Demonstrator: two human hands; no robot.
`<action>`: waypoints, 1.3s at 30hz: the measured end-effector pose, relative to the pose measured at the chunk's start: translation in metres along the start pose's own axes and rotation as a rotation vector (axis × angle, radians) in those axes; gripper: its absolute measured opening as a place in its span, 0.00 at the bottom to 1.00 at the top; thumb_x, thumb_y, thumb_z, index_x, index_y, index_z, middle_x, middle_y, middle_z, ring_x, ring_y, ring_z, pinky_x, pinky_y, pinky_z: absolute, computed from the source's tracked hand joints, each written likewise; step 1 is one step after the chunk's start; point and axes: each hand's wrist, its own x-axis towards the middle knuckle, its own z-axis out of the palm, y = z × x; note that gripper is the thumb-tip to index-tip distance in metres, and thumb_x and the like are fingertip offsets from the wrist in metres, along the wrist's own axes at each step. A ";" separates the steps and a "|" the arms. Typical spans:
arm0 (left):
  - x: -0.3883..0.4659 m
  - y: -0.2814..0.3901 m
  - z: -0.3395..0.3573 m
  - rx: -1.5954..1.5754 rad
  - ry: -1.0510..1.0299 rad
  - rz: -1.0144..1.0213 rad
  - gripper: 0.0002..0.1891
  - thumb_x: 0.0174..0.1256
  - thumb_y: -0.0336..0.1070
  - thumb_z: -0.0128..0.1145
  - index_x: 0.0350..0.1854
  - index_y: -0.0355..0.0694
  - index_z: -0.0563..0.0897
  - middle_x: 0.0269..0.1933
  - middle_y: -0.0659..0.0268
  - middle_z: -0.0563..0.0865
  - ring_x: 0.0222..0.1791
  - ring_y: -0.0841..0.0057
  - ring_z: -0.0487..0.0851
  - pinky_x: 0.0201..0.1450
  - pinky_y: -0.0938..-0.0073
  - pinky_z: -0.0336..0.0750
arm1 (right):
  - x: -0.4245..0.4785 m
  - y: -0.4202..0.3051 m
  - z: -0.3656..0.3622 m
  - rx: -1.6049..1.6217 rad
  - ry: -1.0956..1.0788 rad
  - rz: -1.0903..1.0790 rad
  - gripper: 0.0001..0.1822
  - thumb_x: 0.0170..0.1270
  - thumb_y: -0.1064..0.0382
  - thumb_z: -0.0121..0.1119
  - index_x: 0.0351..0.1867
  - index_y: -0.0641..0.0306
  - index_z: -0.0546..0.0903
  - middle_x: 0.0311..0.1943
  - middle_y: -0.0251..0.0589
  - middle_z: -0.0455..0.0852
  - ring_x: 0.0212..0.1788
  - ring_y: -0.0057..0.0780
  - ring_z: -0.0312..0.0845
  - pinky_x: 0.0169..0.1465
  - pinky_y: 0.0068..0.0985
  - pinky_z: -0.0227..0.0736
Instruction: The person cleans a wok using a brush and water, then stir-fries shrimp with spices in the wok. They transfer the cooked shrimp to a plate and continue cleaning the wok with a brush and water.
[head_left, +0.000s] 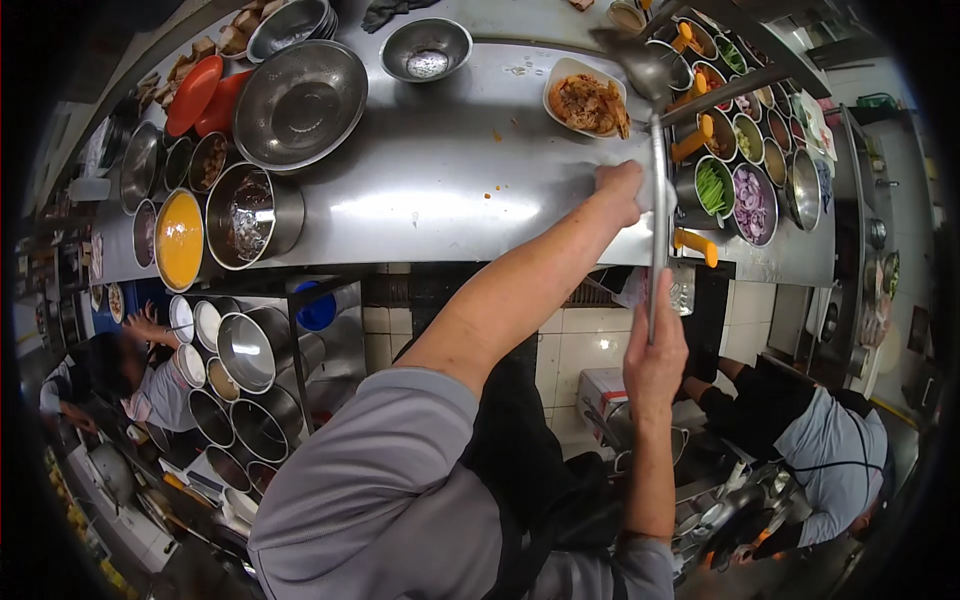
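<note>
My right hand (655, 352) is closed around the long metal handle of a ladle (658, 195). The ladle's bowl reaches over the steel counter (420, 172) at the upper right and is blurred. My left hand (622, 189) is curled beside the handle, low over the counter, on what looks like a white cloth (666, 196). That cloth is blurred and mostly hidden. Just beyond the left hand, a white dish (559, 67) holds cooked prawns (589, 103) in reddish-brown crumbs.
A metal bowl (426, 51), a perforated steel basin (300, 105) and a pot of yellow liquid (179, 238) stand leftward. At right are tubs of green vegetable (712, 187) and sliced red onion (752, 204), with orange handles (696, 246). Other people work at left (161, 382) and right (832, 450).
</note>
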 end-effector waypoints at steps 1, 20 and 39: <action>-0.004 0.003 0.005 0.040 -0.043 -0.035 0.11 0.70 0.29 0.55 0.50 0.28 0.78 0.43 0.51 0.86 0.40 0.56 0.91 0.36 0.51 0.89 | -0.004 0.001 0.004 -0.004 0.001 -0.005 0.31 0.71 0.70 0.61 0.75 0.56 0.71 0.33 0.53 0.83 0.32 0.52 0.81 0.38 0.43 0.76; 0.021 -0.010 -0.031 0.265 -0.104 0.111 0.31 0.65 0.35 0.65 0.65 0.27 0.67 0.58 0.46 0.80 0.43 0.57 0.86 0.42 0.56 0.86 | -0.057 -0.045 -0.002 -0.017 0.106 0.194 0.31 0.70 0.70 0.63 0.74 0.59 0.72 0.40 0.55 0.86 0.39 0.52 0.83 0.44 0.41 0.76; -0.279 -0.250 -0.341 1.756 -0.939 -0.433 0.28 0.59 0.22 0.60 0.63 0.38 0.69 0.52 0.60 0.79 0.48 0.68 0.82 0.50 0.66 0.80 | -0.677 -0.225 -0.005 -0.488 1.349 1.534 0.30 0.69 0.67 0.62 0.72 0.61 0.73 0.51 0.62 0.86 0.52 0.56 0.86 0.54 0.42 0.80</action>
